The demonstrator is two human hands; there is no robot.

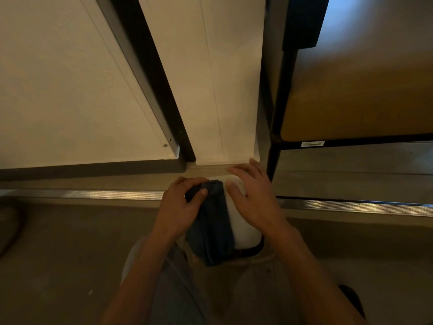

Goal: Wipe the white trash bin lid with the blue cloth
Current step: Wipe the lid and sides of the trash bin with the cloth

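While the white trash bin lid [243, 225], at six o'clock beside the wall, is being steadied by the right hand [254, 198] with fingers spread flat, the blue cloth [212, 226] is being clamped on its nine o'clock side by the left hand's [181, 207] curled fingers, apparently for wiping.

Dim, warm-tinted, soft, wide-angle bowing

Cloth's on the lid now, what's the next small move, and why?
Probably sweep the left hand and blue cloth rightward across the white lid: the cloth covers only its left part, while the right hand lies flat, steadying it.
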